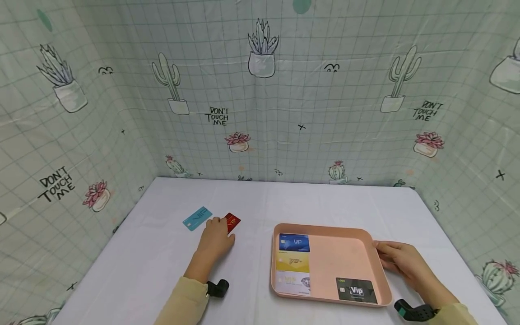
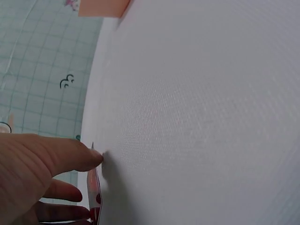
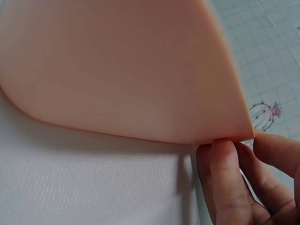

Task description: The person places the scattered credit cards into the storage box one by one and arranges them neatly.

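Note:
My left hand [image 1: 215, 239] pinches a red VIP card [image 1: 232, 221] on the left part of the table. In the left wrist view the card [image 2: 94, 192] appears almost edge-on between thumb and fingers. Just left of it lies a teal VIP card [image 1: 197, 218]. My right hand [image 1: 406, 262] grips the right rim of a pink tray [image 1: 337, 253], with fingers [image 3: 227, 178] under the rim. Inside the tray, a blue card [image 1: 294, 242], a gold card [image 1: 292, 262] and a white card [image 1: 290, 282] form a left column; a black card [image 1: 356, 290] lies at lower right.
A white cloth covers the table [image 1: 252, 271]. Patterned fabric [image 1: 292, 104] with printed cacti walls the back and both sides. Each wrist wears a dark camera, one of them the left wrist camera [image 1: 218, 288].

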`<state>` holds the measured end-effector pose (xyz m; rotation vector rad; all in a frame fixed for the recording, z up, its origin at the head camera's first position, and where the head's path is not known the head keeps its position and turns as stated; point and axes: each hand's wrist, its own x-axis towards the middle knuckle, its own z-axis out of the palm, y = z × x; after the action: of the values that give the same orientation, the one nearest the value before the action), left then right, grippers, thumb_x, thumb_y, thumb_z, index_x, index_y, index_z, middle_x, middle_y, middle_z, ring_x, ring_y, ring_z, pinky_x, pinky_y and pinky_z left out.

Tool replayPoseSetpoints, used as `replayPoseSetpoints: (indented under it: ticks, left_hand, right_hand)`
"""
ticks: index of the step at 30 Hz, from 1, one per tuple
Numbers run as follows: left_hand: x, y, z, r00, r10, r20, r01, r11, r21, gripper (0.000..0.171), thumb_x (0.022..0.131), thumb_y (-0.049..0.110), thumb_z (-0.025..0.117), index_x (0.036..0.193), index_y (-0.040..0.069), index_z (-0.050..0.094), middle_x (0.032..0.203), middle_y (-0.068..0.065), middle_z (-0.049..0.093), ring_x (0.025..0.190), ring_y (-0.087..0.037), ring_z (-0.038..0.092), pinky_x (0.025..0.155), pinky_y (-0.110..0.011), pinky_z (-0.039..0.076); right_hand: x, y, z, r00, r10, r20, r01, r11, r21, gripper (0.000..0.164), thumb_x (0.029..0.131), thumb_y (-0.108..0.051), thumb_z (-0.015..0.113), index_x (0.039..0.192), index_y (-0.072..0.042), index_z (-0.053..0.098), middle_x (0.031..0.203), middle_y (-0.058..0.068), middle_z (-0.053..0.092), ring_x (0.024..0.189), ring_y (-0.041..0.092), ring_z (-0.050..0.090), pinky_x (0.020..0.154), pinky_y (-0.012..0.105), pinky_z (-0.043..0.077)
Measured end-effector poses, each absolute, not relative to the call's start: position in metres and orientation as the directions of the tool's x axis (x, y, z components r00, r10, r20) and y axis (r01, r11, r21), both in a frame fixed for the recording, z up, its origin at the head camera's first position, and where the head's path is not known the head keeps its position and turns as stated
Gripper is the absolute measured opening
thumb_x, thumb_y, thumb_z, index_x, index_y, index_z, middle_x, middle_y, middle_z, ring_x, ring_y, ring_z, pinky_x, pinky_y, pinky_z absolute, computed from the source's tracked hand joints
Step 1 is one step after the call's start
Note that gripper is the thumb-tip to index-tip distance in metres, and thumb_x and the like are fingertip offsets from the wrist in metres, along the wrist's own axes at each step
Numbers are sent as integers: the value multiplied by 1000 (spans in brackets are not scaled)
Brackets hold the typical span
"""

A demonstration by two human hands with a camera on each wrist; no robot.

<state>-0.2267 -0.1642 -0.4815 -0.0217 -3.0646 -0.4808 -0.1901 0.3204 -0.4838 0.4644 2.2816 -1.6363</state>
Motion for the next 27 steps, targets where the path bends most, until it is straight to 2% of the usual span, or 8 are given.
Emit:
replayPoseSetpoints:
  ticks: [9, 15, 22, 27]
  left_hand:
    - [-227, -167, -481, -996, -53, 74, -24, 937, 349, 49, 86, 13, 81, 120, -17, 62, 108, -30, 61, 103, -39, 56, 87, -52, 56]
    - [-232, -169, -481, -998, -55, 37, -39, 935, 351, 49, 85, 12, 82, 118, -16, 62, 104, -30, 61, 101, -39, 56, 85, -51, 55]
    - [-234, -171, -477, -998, -62, 12, -51, 912, 408, 39, 81, 8, 80, 108, -16, 64, 98, -29, 58, 98, -40, 55, 82, -53, 55]
    - [-234, -171, -475, -998, -64, 1, -58, 912, 405, 44, 80, 11, 83, 111, -15, 65, 100, -27, 58, 97, -37, 56, 82, -51, 56]
  right_hand:
    - [-189, 321, -483, -901, 73, -428, 431, 269, -861, 66, 105, -35, 60, 146, 16, 45, 107, -4, 73, 86, -2, 67, 76, 24, 60]
    - [-190, 320, -482, -904, 72, -422, 425, 277, -862, 67, 105, -35, 60, 145, 17, 45, 107, -3, 74, 86, -2, 67, 77, 24, 61]
    - [-189, 320, -483, -900, 72, -429, 432, 269, -861, 65, 106, -34, 59, 145, 16, 45, 103, -6, 73, 85, -2, 68, 76, 24, 61]
    - [-190, 321, -484, -899, 70, -433, 435, 263, -861, 65, 106, -34, 59, 145, 16, 46, 102, -7, 73, 86, -2, 68, 76, 24, 61]
